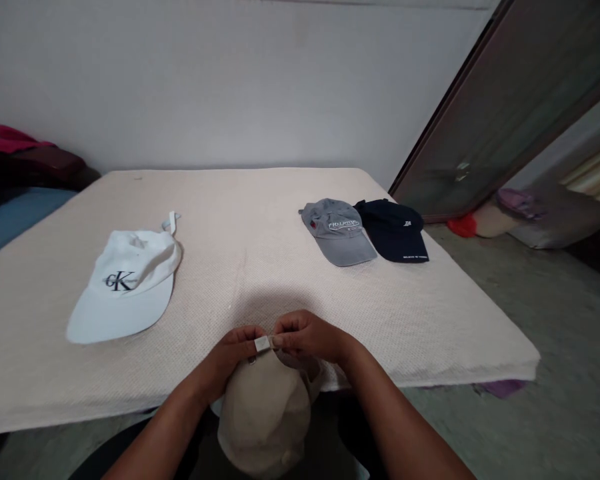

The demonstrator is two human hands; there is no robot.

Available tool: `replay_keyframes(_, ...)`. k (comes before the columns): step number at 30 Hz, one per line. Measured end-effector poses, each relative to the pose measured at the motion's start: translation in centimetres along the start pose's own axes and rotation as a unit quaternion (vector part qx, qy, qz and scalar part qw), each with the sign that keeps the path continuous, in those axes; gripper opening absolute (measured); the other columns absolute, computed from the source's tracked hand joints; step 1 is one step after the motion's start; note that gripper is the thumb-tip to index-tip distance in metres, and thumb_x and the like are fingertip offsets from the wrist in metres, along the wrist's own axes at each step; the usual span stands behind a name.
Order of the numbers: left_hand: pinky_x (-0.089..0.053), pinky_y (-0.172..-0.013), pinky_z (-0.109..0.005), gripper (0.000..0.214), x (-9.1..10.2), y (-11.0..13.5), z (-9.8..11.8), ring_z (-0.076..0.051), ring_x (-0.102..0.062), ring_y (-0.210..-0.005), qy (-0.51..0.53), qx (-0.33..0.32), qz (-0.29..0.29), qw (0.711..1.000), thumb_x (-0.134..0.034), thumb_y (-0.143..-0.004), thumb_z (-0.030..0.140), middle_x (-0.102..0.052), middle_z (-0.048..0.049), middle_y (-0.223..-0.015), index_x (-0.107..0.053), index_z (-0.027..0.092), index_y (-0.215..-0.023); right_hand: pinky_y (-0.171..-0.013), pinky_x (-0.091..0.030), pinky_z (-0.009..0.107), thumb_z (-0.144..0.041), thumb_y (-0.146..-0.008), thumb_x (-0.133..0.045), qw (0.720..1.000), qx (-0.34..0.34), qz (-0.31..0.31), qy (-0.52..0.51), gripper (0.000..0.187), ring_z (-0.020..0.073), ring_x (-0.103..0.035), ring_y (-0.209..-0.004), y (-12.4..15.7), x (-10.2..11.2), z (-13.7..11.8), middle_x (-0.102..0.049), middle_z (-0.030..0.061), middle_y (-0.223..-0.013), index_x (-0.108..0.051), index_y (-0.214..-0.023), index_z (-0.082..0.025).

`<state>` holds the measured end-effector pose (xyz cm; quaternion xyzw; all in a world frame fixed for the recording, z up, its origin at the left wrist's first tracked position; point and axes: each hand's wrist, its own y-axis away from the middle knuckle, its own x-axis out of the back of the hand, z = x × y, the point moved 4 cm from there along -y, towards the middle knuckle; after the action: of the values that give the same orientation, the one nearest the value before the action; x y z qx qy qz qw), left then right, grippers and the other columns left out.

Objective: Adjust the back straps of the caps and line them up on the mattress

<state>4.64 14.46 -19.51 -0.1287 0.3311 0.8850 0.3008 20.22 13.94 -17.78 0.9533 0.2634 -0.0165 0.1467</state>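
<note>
A beige baseball cap (265,413) hangs at the near edge of the bed, its rounded crown toward me. My left hand (236,350) pinches the cap's edge beside a small white tag (262,344). Close by on the right, my right hand (307,335) is closed on the cap's strap, with thumb and fingertips pressed together. The fingertips of both hands nearly meet. Part of the cap's far side is hidden behind my right hand and wrist.
A white cap (135,280) with black letters lies at left on the bed cover (240,220). A grey cap (337,230) and a navy cap (395,230) lie side by side at right. The wall (220,87) stands behind; a dark cabinet (505,87) is at right.
</note>
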Motion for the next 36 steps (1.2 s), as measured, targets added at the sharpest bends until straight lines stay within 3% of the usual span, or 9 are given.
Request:
replay_keyframes(12, -0.028, -0.051, -0.021, 0.024, 0.48, -0.27, -0.01, -0.007, -0.041, -0.051, -0.100, 0.014, 0.018, 0.995, -0.070, -0.071, 0.036, -0.053, 0.0035, -0.061, -0.059, 0.015, -0.074, -0.041, -0.025, 0.019, -0.030, -0.075, -0.063, 0.999, -0.021, -0.007, -0.031, 0.018, 0.0050, -0.036, -0.044, -0.15, 0.26, 0.54, -0.046, -0.0057, -0.052, -0.058, -0.069, -0.013)
replay_keyframes(22, -0.029, -0.050, -0.022, 0.022, 0.19, 0.14, 0.02, -0.008, -0.044, -0.050, -0.094, 0.026, 0.041, 0.994, -0.072, -0.068, 0.036, -0.054, 0.0037, -0.060, -0.061, 0.017, -0.074, -0.044, -0.027, 0.019, -0.030, -0.074, -0.064, 0.999, -0.020, -0.004, -0.030, 0.020, 0.0046, -0.036, -0.046, -0.25, -0.05, 0.46, -0.046, -0.0055, -0.053, -0.056, -0.066, -0.014)
replay_keyframes(29, -0.038, -0.060, -0.023, 0.022, 0.27, 0.06, -0.03, -0.010, -0.053, -0.060, -0.035, 0.010, -0.008, 0.999, -0.074, -0.068, 0.029, -0.062, 0.0003, -0.073, -0.065, 0.017, -0.083, -0.043, -0.028, 0.018, -0.034, -0.073, -0.067, 0.999, -0.019, 0.015, -0.036, 0.022, 0.0051, -0.038, -0.048, -0.20, 0.16, 0.61, -0.047, -0.0053, -0.058, -0.059, -0.078, -0.014)
replay_keyframes(36, -0.043, -0.069, -0.028, 0.023, 0.08, 0.15, -0.23, -0.015, -0.061, -0.068, -0.030, 0.028, -0.035, 0.999, -0.073, -0.070, 0.029, -0.067, -0.0042, -0.077, -0.067, 0.015, -0.088, -0.044, -0.029, 0.018, -0.031, -0.074, -0.069, 0.999, 0.009, -0.017, -0.045, 0.028, 0.0044, -0.038, -0.045, -0.06, 0.22, 0.67, -0.045, -0.0081, -0.055, -0.060, -0.095, -0.016)
